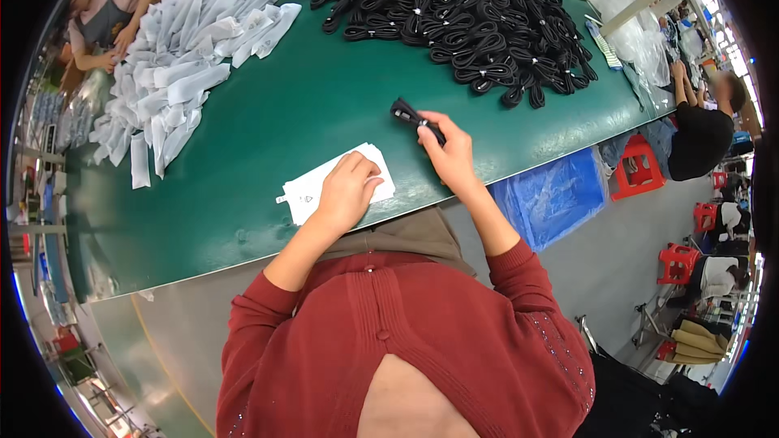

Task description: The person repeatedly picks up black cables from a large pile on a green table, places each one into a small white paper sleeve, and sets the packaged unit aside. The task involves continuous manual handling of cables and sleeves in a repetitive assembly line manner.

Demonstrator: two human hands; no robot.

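Note:
My right hand is closed around a coiled black cable, holding it just above the green table. One end of the bundle sticks out past my fingers toward the far side. My left hand rests on a stack of flat white bags near the table's front edge. Its fingers are slightly bent on the top bag, with the thumb apart from them. Small dark print shows on the stack, and part of it is hidden under my hand.
Many coiled black cables lie heaped at the far right of the green table. At the far left is a pile of filled whitish bags, with a person beside it. A blue plastic-lined bin and a red stool stand off the right edge.

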